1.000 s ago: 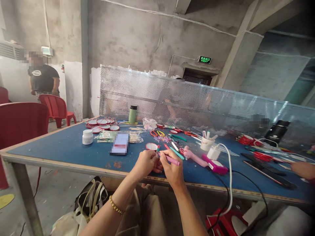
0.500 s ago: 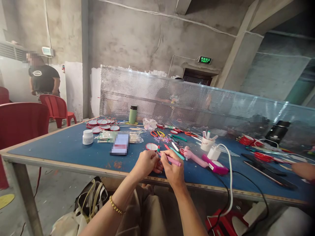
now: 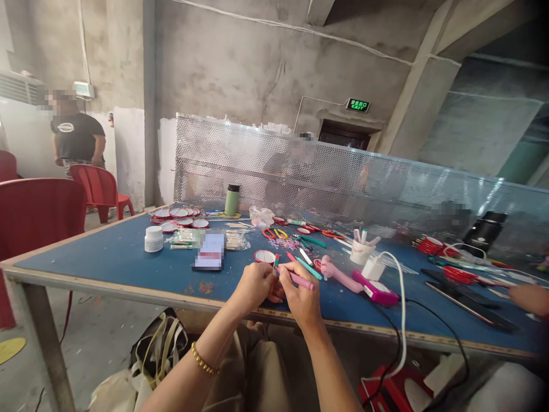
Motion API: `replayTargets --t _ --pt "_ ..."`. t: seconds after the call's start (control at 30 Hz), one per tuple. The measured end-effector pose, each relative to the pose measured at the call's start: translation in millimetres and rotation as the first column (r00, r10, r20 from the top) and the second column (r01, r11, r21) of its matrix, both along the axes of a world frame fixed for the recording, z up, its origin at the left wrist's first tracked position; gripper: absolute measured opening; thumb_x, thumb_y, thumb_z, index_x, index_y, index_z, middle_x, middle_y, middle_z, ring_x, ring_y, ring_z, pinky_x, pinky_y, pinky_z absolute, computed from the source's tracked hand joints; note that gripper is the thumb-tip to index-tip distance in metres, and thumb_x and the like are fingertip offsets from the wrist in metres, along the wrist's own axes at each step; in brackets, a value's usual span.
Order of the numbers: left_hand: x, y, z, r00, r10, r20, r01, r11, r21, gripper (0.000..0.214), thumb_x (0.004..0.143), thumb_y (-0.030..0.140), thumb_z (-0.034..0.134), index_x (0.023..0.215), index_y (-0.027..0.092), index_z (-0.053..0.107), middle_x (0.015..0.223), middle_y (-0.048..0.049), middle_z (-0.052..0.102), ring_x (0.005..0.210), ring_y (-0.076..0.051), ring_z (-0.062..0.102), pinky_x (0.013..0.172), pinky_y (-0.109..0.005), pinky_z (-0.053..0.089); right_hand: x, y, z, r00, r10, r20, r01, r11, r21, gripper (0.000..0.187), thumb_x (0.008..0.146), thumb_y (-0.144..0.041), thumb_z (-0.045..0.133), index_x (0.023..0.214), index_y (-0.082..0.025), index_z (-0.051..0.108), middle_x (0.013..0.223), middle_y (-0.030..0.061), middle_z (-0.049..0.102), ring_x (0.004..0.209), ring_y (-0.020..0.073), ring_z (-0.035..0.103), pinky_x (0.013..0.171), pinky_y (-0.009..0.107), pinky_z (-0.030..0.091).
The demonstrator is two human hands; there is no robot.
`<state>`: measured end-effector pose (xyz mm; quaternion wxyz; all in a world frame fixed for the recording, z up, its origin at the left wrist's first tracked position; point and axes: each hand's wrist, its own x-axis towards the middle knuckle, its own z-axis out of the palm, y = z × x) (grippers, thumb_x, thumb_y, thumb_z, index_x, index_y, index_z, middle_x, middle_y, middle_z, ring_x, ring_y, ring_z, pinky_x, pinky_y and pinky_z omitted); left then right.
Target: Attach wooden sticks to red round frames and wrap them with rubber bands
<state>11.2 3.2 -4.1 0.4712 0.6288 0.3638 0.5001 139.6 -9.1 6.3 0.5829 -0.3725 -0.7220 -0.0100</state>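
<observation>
Grasping a pink pen [image 3: 302, 280] in its fingers, the right hand [image 3: 301, 294] meets the left hand [image 3: 255, 285], which pinches a small red-and-green piece [image 3: 277, 260] near the table's [image 3: 115, 266] front edge, a red-rimmed disc [image 3: 265, 256] just beyond.

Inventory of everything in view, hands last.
Pen-like tool: 1, pink, held
Discs: many, red-rimmed white, mostly left
Jar: 1, white, table left
Lit phone: 1, dark, table left
Flasks: 2, green and black, back
Cup: 1, white, table right
Small items: many, mixed, centre
Box: 1, magenta, table right
Table: 1, blue, centre
Partition: 1, silver, behind table
Chairs: several, red, left
People: several, mostly dark clothing, back
Left hand, right hand: 2, bare, front
</observation>
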Motion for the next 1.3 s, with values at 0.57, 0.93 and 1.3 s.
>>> replayTargets --t 0.57,0.93,1.3 --pt "1.2 1.8 -2.5 1.0 -0.012 0.018 0.012 1.0 -0.006 0.026 0.083 0.033 0.054 0.061 0.019 0.052 0.056 -0.0011 0.064 0.053 -0.019 0.068 0.053 -0.031 0.06 0.4 0.9 -0.4 1.0 -0.003 0.0 0.003 1.0 0.007 0.018 0.091 -0.024 0.053 0.076 -0.02 0.063 0.066 0.0002 0.066 0.059 0.0138 0.06 0.058 0.022 0.047" --pt "0.2 -0.7 1.1 1.0 -0.007 0.008 0.007 1.0 -0.003 0.025 0.082 0.031 0.053 0.06 0.019 0.051 0.055 -0.0006 0.063 0.052 -0.018 0.068 0.051 -0.029 0.059 0.6 0.1 -0.4 1.0 -0.007 0.028 0.007 1.0 0.001 0.021 0.09 -0.024 0.053 0.072 -0.019 0.061 0.061 -0.0016 0.063 0.054 0.0122 0.055 0.055 0.021 0.044" --pt "0.7 1.9 -1.0 0.998 -0.047 0.049 0.049 0.998 -0.041 0.02 0.077 0.024 0.05 0.058 0.019 0.05 0.059 -0.0017 0.066 0.053 -0.018 0.069 0.052 -0.029 0.059 1.5 -2.2 -2.9 0.982 -0.039 -0.183 0.02 0.995 -0.103 0.02 0.09 -0.032 0.055 0.079 -0.019 0.065 0.062 -0.0005 0.064 0.049 0.0126 0.058 0.05 0.024 0.047"
